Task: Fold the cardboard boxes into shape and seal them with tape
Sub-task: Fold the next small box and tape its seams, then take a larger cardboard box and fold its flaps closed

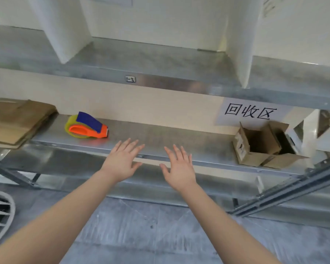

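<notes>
In front of me a grey galvanised metal shelf (160,136) carries flattened brown cardboard boxes (15,121) at left, an orange-and-blue tape dispenser (88,126), and an open small cardboard box (259,145) at right.

The single head camera looks forward and down, close over a metal shelf (179,138) at arm's reach.
</notes>
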A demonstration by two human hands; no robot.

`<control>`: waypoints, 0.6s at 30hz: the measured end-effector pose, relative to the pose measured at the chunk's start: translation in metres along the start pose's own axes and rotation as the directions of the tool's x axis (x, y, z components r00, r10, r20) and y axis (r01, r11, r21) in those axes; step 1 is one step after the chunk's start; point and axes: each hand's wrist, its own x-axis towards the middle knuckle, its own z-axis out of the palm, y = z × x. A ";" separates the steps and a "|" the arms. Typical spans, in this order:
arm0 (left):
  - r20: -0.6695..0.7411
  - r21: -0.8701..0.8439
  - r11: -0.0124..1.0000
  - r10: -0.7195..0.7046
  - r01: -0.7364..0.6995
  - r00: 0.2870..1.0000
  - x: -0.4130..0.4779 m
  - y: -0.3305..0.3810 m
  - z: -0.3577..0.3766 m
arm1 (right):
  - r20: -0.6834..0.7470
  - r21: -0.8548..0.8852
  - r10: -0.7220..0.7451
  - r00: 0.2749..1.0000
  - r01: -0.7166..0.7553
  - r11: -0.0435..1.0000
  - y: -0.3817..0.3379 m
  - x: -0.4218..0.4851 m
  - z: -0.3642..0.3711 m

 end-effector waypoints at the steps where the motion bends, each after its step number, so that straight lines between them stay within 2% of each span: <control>1: -0.009 0.011 1.000 -0.004 0.004 1.000 -0.006 -0.021 -0.003 | 0.002 0.000 -0.009 1.000 0.009 1.000 -0.020 0.007 0.007; 8: -0.027 0.036 0.996 -0.076 0.077 0.997 -0.050 -0.171 -0.027 | 0.000 0.008 -0.105 0.995 0.105 0.994 -0.168 0.055 0.052; 18: -0.013 0.018 0.959 -0.282 0.282 0.959 -0.095 -0.370 -0.032 | 0.067 -0.002 -0.302 0.951 0.303 0.953 -0.349 0.154 0.103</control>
